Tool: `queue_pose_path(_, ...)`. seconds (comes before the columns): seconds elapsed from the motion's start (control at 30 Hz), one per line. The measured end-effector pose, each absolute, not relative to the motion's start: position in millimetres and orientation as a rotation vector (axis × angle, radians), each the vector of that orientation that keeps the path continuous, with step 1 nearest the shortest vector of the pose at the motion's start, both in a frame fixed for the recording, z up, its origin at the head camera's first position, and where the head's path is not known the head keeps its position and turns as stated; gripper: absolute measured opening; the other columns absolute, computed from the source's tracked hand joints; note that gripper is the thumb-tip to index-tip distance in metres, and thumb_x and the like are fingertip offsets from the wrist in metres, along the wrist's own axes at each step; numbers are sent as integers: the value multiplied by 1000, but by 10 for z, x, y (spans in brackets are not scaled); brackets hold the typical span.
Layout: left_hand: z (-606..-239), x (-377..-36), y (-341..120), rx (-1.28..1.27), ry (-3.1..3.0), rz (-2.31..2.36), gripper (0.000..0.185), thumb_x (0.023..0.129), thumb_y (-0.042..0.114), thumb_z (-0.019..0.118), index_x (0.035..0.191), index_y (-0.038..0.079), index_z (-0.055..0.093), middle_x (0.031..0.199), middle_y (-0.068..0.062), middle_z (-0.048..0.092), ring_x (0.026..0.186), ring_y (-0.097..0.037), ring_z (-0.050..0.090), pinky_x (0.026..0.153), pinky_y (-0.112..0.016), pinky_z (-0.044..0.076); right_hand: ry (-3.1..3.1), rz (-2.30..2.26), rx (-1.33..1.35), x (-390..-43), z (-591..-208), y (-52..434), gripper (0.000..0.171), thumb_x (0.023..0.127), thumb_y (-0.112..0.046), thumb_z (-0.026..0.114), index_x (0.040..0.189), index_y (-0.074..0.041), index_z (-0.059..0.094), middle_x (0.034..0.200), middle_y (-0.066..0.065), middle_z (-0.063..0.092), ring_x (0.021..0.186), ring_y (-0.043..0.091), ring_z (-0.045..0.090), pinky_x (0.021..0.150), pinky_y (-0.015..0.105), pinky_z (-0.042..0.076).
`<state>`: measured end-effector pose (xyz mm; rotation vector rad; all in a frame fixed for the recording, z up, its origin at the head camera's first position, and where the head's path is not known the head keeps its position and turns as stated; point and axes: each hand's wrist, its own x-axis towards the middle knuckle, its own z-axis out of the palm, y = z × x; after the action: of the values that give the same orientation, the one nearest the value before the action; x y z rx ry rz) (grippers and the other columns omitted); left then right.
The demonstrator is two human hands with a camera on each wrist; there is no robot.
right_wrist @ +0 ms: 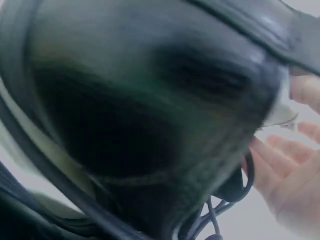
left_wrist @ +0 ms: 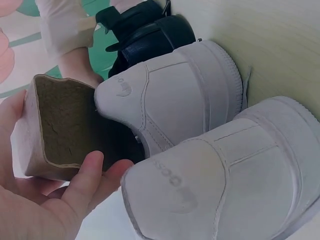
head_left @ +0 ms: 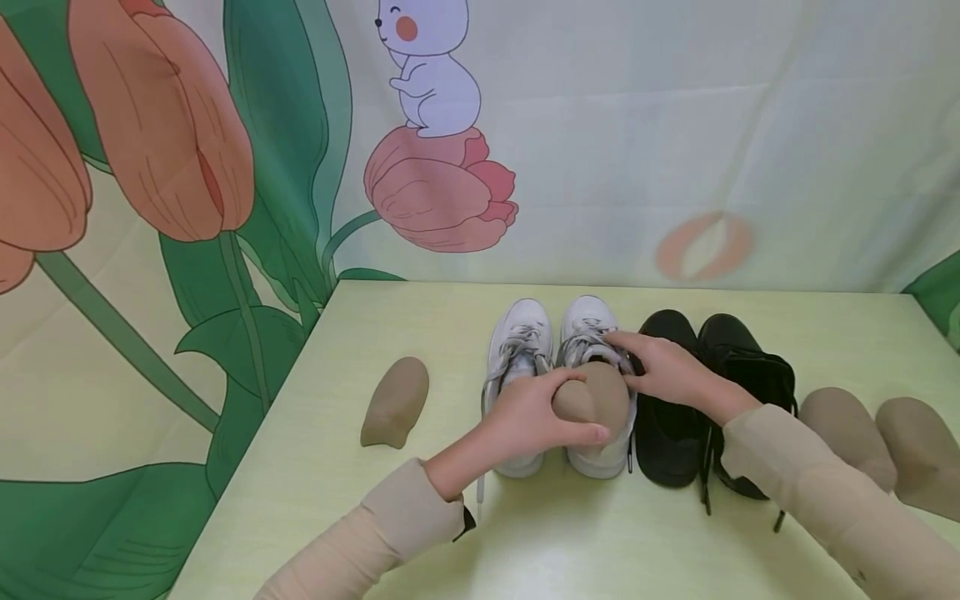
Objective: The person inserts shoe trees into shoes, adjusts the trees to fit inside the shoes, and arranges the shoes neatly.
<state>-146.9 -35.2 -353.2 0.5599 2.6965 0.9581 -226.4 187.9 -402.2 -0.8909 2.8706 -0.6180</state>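
I see the left hand point(head_left: 525, 417) gripping a tan insert point(head_left: 592, 400), thumb and fingers curled round it, at the mouth of the right white shoe point(head_left: 596, 392). Right hand point(head_left: 660, 367) rests on that shoe's tongue and laces, fingers bent onto them. The 2nd white shoe point(head_left: 517, 367) sits just beside, 2 black shoes point(head_left: 675, 400) to the right. 1 more insert point(head_left: 395, 402) lies left on the table point(head_left: 337, 467), 2 at far right point(head_left: 847, 429).
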Motion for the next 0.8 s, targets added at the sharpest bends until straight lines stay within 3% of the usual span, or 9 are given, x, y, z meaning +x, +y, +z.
queue_pose_path(0.07,-3533,-1473,-355,566,2708,957,71,64,60,66,124,25,49,117,1,58,104,-13,54,81,-28,45,2889,-599,-871,-2244,-4043,1878,61,81,-16,63,134,-5,36,133,17,42,117,33,45,91,47,40)
queue_pose_path(0.23,-3533,-1477,-355,564,2733,965,70,63,60,67,121,24,51,111,2,61,99,-12,56,78,-26,45,2938,-515,-803,-2201,-4075,1840,66,80,-19,64,136,-7,32,135,18,39,116,34,45,89,48,40)
queue_pose_path(0.57,-3534,-1481,-333,560,2753,939,71,63,61,66,121,24,51,111,3,60,100,-13,56,79,-27,45,3075,-454,-794,-2154,-4182,1762,63,79,-18,62,135,-8,36,123,18,52,84,31,61,63,40,47)
queue_pose_path(0.8,-3533,-1472,-330,563,2764,923,70,63,61,66,121,24,51,112,1,60,101,-15,55,80,-28,45,3097,-503,-820,-2169,-4224,1774,61,79,-20,61,134,-9,37,106,17,61,67,24,59,59,36,46)
